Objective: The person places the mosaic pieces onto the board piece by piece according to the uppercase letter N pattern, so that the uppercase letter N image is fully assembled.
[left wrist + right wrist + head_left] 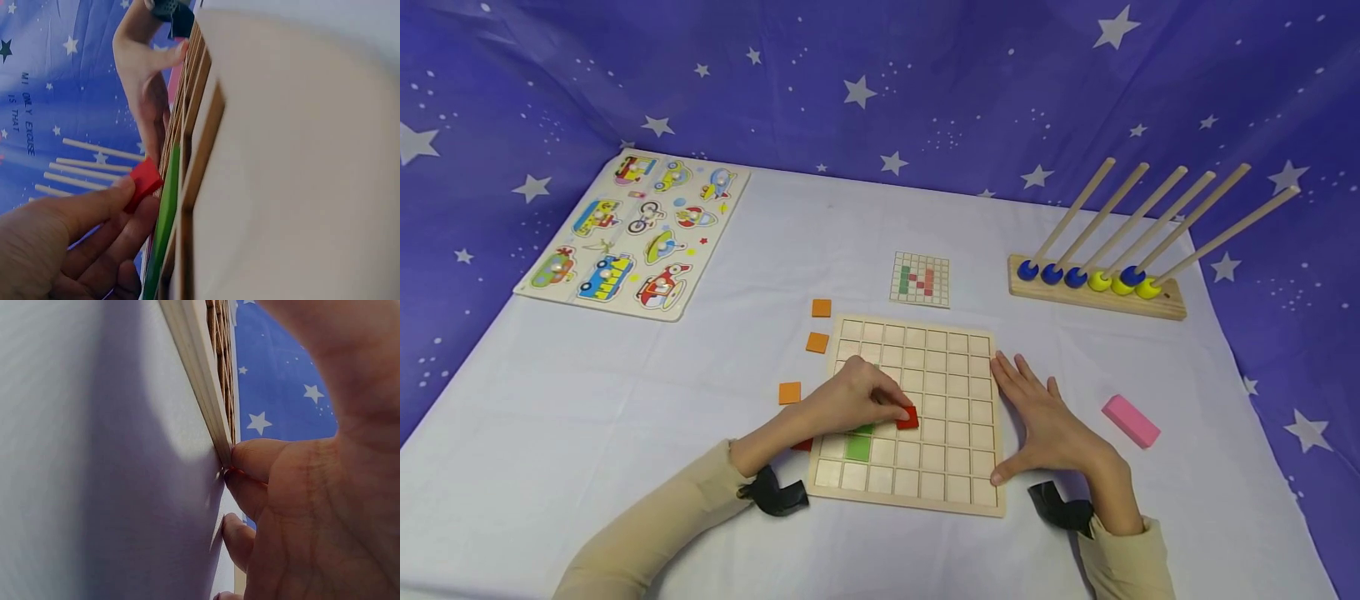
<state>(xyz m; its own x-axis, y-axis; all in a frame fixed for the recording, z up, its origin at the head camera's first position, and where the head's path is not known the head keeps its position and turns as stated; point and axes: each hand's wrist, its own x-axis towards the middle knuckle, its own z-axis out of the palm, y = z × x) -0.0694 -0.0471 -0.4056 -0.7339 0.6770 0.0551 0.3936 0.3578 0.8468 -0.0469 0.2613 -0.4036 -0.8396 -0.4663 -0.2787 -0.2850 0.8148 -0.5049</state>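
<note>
My left hand [859, 393] is over the wooden grid board [934, 432], pinching a small red square tile [908, 418] between thumb and fingers. In the left wrist view this tile [146, 181] tilts close above the grid. Green tiles [857, 448] lie in cells toward the board's left side, partly hidden by the hand. My right hand [1048, 429] is spread at the board's right edge, with thumb and fingertips against the rim. The right wrist view shows fingers [259, 456] touching the board's side.
Orange tiles [789, 392] and a partly covered red tile [802, 445] lie left of the board. Behind it is a pattern card [920, 293]. A bead-and-peg stand [1097, 298] stands back right, a pink block [1131, 421] lies right, and a vehicle puzzle [632, 237] back left.
</note>
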